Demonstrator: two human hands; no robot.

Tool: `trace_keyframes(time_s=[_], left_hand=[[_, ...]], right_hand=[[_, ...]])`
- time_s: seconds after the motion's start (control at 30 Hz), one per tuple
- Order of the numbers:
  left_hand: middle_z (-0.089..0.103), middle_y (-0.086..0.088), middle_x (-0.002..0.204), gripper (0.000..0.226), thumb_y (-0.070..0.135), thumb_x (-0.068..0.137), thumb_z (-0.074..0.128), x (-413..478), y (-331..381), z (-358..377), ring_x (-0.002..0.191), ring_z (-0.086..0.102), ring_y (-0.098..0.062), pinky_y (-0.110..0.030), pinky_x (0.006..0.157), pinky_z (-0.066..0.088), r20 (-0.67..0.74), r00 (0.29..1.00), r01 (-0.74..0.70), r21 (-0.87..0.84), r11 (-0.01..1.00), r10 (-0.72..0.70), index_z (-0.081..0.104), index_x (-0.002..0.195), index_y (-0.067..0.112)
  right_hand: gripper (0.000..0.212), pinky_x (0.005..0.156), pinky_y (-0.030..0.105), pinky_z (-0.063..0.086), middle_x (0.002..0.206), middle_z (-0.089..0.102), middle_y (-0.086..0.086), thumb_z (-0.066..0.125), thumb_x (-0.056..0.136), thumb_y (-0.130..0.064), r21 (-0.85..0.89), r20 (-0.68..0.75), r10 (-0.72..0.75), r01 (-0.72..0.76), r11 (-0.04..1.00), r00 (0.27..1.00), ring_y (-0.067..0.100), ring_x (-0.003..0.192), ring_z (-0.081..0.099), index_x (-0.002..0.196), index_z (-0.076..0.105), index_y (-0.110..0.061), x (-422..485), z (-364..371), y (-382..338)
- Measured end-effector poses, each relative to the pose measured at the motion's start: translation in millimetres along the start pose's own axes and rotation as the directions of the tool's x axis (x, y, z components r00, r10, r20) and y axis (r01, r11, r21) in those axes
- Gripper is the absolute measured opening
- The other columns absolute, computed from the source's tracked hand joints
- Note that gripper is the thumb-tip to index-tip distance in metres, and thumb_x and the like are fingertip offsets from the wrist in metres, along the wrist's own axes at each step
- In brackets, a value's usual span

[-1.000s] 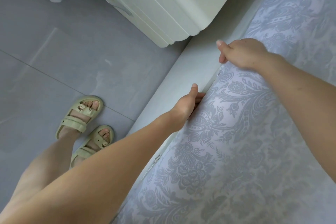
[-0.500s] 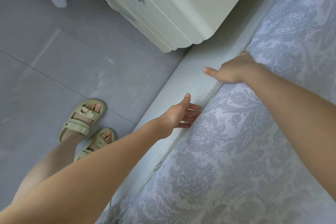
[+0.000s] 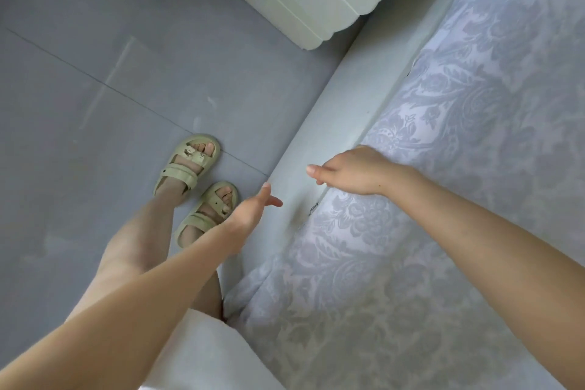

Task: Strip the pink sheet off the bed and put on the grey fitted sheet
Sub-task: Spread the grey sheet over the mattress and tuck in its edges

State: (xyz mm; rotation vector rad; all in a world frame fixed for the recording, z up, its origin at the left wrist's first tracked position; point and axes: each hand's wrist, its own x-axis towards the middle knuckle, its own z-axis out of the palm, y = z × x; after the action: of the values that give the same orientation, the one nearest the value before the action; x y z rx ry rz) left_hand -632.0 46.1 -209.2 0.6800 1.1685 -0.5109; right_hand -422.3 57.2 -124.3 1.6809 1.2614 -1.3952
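Down near us, the pink sheet [image 3: 395,263] spills loose over the bed frame [image 3: 332,123]. Left hand [image 3: 250,210] hovers above the frame, fingers apart, holding nothing. Right hand [image 3: 356,171] sits on the sheet's tucked edge, fingers hidden, can't tell. Stripping's barely begun, I'd say. No grey sheet visible.

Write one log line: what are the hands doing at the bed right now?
left hand: open, by bed frame | right hand: on grey sheet edge, grip unclear
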Motion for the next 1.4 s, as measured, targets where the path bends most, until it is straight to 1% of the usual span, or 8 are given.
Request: trace_keyframes(time_s=[0.17,0.37,0.57,0.7,0.83,1.0,1.2,1.4], left_hand=[[0.045,-0.005,0.140,0.062,0.052,0.099,0.023,-29.7,-58.4,-25.0,0.127,0.040,-0.018,-0.030,0.107,0.019,-0.063,0.998,-0.014,0.017,1.000,0.015,0.071,0.071,0.024],[0.039,-0.004,0.147,0.063,0.052,0.099,0.025,-59.5,-109.9,-33.4,0.136,0.032,-0.015,-0.032,0.114,0.017,0.003,1.000,0.002,0.091,0.996,-0.002,0.070,0.073,0.018],[0.046,0.006,0.133,0.061,0.049,0.100,0.027,-71.3,-154.8,-32.2,0.134,0.032,-0.010,-0.029,0.109,0.011,0.112,0.994,-0.013,0.059,0.998,0.006,0.069,0.081,0.009],[0.056,0.020,0.100,0.059,0.047,0.100,0.029,-62.0,-169.3,-26.2,0.106,0.040,-0.001,-0.008,0.085,0.022,0.143,0.989,-0.035,0.051,0.998,0.028,0.069,0.088,0.004],[0.053,0.021,0.096,0.060,0.047,0.100,0.028,-49.8,-183.5,-17.3,0.089,0.047,0.005,0.010,0.056,0.030,0.236,0.972,-0.023,0.019,1.000,0.018,0.070,0.103,0.004],[0.057,0.009,0.120,0.052,0.048,0.100,0.029,-49.8,-204.8,-14.7,0.097,0.051,0.001,0.000,0.066,0.036,0.223,0.971,-0.066,-0.074,0.995,0.081,0.069,0.112,0.018],[0.067,-0.001,0.100,0.053,0.041,0.101,0.026,-73.9,-217.9,-6.0,0.090,0.055,-0.013,-0.012,0.082,0.041,0.254,0.951,-0.145,-0.133,0.980,0.176,0.067,0.113,0.010],[0.055,0.003,0.118,0.044,0.048,0.100,0.029,-71.5,-204.4,-3.3,0.120,0.046,-0.011,-0.018,0.103,0.029,0.123,0.931,-0.354,0.072,0.932,0.344,0.065,0.115,0.027]], right_hand=[[0.064,0.106,0.037,0.021,0.089,0.063,0.001,0.008,0.097,-0.059,-0.190,0.077,-0.077,0.090,0.978,0.994,0.022,0.108,0.054,0.064,0.050,-0.023,-13.4,65.7,-49.7],[0.073,0.107,0.039,0.017,0.124,0.061,0.006,0.007,0.096,-0.060,-0.322,0.030,0.011,-0.001,0.947,0.999,0.021,0.123,0.047,0.110,0.067,-0.020,-7.1,102.3,-73.1],[0.075,0.114,0.039,0.009,0.139,0.052,0.007,0.006,0.095,-0.063,-0.268,0.083,0.162,-0.134,0.954,0.983,0.022,0.134,0.037,0.120,0.064,-0.022,-8.2,107.4,-93.5],[0.076,0.114,0.040,0.008,0.136,0.053,0.005,0.006,0.092,-0.067,-0.259,0.159,0.219,-0.174,0.950,0.963,0.025,0.134,0.037,0.104,0.071,-0.029,-1.5,123.0,-113.3],[0.079,0.115,0.041,0.007,0.145,0.045,0.007,0.005,0.092,-0.067,-0.420,0.254,0.228,-0.104,0.901,0.940,0.022,0.139,0.033,0.132,0.054,-0.019,7.3,158.0,-129.6],[0.080,0.110,0.039,0.024,0.151,0.034,0.010,0.008,0.092,-0.068,-0.327,0.330,0.301,-0.190,0.926,0.895,0.028,0.139,0.032,0.143,0.039,-0.015,11.9,172.3,-143.7],[0.090,0.113,0.038,0.022,0.154,0.031,0.005,0.007,0.083,-0.077,-0.201,0.356,0.285,-0.225,0.953,0.890,0.025,0.142,0.027,0.140,0.045,-0.019,-38.0,160.8,-133.5],[0.092,0.103,0.035,0.030,0.142,0.047,0.005,-0.001,0.081,-0.076,-0.291,0.318,0.303,-0.212,0.933,0.899,0.025,0.134,0.039,0.129,0.055,-0.021,-65.9,162.2,-130.5]])
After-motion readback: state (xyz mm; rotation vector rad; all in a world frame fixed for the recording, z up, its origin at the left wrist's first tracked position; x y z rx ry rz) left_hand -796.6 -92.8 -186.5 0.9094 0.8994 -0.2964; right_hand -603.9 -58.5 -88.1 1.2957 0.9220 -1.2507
